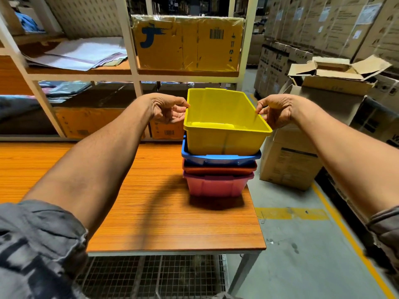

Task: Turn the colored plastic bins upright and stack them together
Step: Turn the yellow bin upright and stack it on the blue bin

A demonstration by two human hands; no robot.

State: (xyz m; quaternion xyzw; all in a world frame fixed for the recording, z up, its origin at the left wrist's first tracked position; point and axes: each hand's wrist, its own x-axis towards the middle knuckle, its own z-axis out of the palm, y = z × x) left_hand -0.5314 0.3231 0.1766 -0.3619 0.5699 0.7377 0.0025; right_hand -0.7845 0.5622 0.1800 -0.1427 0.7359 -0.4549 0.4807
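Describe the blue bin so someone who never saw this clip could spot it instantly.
Near the right edge of the wooden table, four bins stand stacked. The blue bin is second from the top, under the yellow bin and above the orange bin.

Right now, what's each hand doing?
Left hand: pinches the left rim of the yellow bin.
Right hand: pinches its right rim.

Bin stack [222,147] on table [140,212], R side
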